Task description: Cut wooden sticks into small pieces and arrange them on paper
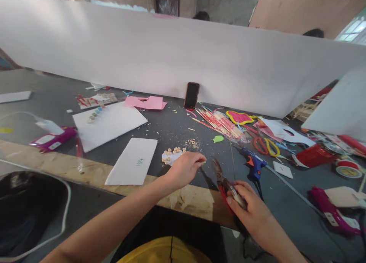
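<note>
My left hand [187, 169] is closed in a pinch above the table's front edge. Whatever sits at its fingertips is too small to make out. Just beyond it lies a white card [175, 156] edged with small pale wooden pieces [166, 161], partly covered by the hand. Small cut bits [192, 143] are scattered behind. My right hand [248, 207] grips a pair of pliers [224, 183] with red and grey handles. The metal jaws point up and forward, a short gap to the right of the left fingertips.
A blue glue gun [255, 164], scissors [267, 146] and a red can [316, 154] are at right. Bundled sticks [220, 122] lie near a phone [191, 95] leaning on the white partition [137, 57]. White boards [133, 160] and a purple device [54, 140] lie left.
</note>
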`<state>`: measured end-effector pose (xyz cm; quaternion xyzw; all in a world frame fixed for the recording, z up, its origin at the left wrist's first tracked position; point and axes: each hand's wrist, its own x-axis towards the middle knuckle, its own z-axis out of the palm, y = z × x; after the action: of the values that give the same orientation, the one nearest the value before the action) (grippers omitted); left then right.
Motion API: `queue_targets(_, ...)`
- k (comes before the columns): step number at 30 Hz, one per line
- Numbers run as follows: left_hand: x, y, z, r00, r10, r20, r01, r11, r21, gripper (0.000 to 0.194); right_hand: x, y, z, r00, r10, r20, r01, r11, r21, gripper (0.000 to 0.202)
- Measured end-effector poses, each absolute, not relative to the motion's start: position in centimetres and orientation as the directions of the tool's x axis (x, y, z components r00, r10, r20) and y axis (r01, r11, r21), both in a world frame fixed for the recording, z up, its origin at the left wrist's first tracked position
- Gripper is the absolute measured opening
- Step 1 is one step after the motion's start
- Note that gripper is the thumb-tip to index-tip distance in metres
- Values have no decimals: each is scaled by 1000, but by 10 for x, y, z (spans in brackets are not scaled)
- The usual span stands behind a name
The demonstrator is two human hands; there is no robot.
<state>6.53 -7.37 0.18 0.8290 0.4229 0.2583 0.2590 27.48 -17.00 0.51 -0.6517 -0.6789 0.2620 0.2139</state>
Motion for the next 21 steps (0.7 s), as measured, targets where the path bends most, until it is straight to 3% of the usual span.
queue_targets(8, 57, -72, -6, 468, 861, 200, 587, -473, 657, 21, 259, -167, 16, -81, 971, -224, 894, -29, -447, 18)
queue_targets(21, 66, -70, -6, 390, 914, 110, 626, -351, 696, 27, 251, -170, 16, -100, 977, -186, 900, 8, -437, 14)
